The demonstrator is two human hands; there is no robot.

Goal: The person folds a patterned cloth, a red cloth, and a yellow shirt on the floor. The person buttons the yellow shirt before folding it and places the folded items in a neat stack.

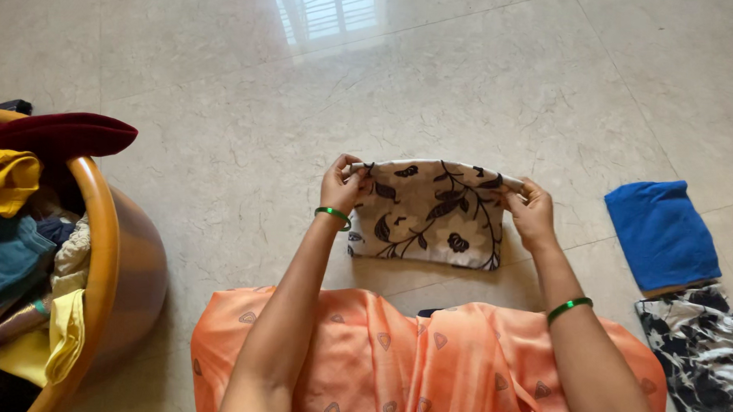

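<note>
Marble floor (460,89); folded floral cloth (428,216) pinched between both hands' fingers (351,182).

Left edge cuts off the laundry tub (99,231).

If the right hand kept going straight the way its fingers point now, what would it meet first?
The right hand points left along the floral cloth it pinches, so it would likely meet the left hand at the other corner, though depth is unclear.

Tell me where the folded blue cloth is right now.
In the head view, the folded blue cloth lies on the marble floor at the right, beyond the right hand, just above a folded black-and-white patterned cloth.
</note>
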